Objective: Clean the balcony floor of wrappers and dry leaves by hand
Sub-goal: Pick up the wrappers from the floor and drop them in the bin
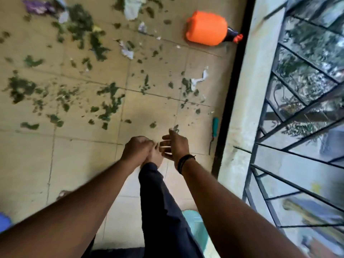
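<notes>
Left hand (137,149) curled, contents unclear, right hand (175,144) loose; feather-light brittle leaves (109,101) at eleven o'clock wanted gentle scooping underneath.

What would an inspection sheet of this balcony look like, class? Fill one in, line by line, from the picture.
Surface: tiled floor, beige, bare near the feet.
Job's things: green leaf bits scattered over the far tiles; torn white wrapper scraps; purple wrapper at the top left.
Clutter: orange container lying on its side; green-handled tool by the wall base.
Hands: left hand, fingers curled, what it holds cannot be told; right hand open, black wristband.
Cables: nothing seen.
Surroundings: low wall with metal grille on the right, foliage beyond.
</notes>
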`<state>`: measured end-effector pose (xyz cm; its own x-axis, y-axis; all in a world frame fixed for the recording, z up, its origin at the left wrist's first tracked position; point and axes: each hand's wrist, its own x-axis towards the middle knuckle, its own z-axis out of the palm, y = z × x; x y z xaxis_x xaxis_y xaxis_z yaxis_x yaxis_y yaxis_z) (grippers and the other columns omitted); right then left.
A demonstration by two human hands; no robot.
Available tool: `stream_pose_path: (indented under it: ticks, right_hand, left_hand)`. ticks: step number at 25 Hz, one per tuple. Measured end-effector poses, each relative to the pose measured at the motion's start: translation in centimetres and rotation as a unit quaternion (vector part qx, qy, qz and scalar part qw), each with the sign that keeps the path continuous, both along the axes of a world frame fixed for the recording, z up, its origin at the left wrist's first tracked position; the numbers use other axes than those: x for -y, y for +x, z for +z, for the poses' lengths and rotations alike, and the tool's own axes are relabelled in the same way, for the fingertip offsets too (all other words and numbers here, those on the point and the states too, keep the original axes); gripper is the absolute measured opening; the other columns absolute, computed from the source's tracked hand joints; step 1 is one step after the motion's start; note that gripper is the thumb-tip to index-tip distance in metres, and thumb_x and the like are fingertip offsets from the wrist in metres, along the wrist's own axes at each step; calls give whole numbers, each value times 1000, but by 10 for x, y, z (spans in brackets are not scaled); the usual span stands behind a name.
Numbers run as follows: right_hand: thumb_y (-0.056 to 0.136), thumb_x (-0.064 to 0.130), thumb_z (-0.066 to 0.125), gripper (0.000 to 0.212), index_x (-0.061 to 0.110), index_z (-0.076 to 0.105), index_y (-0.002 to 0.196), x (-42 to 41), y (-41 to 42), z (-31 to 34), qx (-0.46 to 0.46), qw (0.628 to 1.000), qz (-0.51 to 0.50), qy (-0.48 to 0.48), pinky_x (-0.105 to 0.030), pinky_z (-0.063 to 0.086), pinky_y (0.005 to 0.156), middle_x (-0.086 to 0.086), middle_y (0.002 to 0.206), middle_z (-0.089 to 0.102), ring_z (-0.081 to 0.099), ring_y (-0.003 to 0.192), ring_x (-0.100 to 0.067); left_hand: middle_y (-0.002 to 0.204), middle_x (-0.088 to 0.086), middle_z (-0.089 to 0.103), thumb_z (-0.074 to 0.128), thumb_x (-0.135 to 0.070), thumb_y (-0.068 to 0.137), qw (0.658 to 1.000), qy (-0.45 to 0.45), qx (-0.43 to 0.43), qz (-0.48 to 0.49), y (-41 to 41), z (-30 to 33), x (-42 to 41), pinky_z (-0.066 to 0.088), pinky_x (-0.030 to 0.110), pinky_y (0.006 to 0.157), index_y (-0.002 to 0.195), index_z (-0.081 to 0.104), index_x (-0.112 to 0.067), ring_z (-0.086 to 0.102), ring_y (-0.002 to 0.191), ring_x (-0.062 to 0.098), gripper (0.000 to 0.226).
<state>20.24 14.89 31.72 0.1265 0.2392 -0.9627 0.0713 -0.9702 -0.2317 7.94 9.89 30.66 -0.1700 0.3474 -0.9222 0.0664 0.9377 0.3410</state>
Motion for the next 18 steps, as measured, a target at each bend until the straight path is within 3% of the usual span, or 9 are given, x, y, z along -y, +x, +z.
stream_pose_path:
  ticks: [2, 5, 9, 12, 16, 18]
  right_hand:
    - [104, 37, 49, 38, 2, 63, 99, -33, 30, -12, 8, 999, -1, 39, -25, 41, 53, -13, 76, 60, 53, 56, -21]
    - [103, 35, 54, 35, 2, 63, 95, -61, 65, -43, 24, 996, -22, 85, -28, 43, 54, -15, 77, 60, 53, 58, -22]
    - [96, 33, 61, 29, 10, 67, 81, -69, 93, -109, 118, 986, -6, 121, -45, 59, 70, -10, 76, 71, 64, 65, -25]
    - [92, 35, 60, 21, 18, 67, 81, -57, 97, -169, 154, 981, -38, 109, -53, 58, 85, -9, 88, 74, 70, 82, -29]
    - [96, 22, 58, 22, 14, 70, 113, -58, 86, -242, 224, 958, 27, 179, -32, 50, 94, -4, 114, 70, 63, 103, -21]
    - [96, 15, 56, 25, 11, 68, 118, -67, 97, -286, 288, 927, 61, 231, -31, 47, 97, -6, 118, 66, 60, 108, -23]
  left_hand:
    - [88, -2, 72, 69, -34, 87, 990, 35, -29, -131, 22, -11, -24, 51, 32, 79, 85, 72, -18, 67, 90, 23, 17]
    - [99, -4, 71, 72, -34, 89, 968, 79, -27, -236, 49, -29, -56, 50, 29, 84, 96, 70, -22, 65, 95, 18, 14]
    - [108, -2, 68, 82, -32, 82, 938, 130, -12, -322, 70, -75, -89, 53, 35, 91, 113, 68, -21, 64, 102, 18, 36]
    - [118, -2, 66, 85, -29, 79, 915, 164, -23, -369, 75, -132, -120, 53, 35, 92, 123, 64, -21, 62, 106, 19, 50]
    - [117, -2, 68, 77, -18, 84, 890, 245, -82, -376, 81, -212, -168, 53, 31, 89, 119, 67, -20, 64, 104, 16, 36]
    - [116, -3, 71, 63, -2, 87, 874, 285, -95, -381, 89, -253, -196, 53, 28, 89, 112, 71, -21, 65, 106, 14, 33]
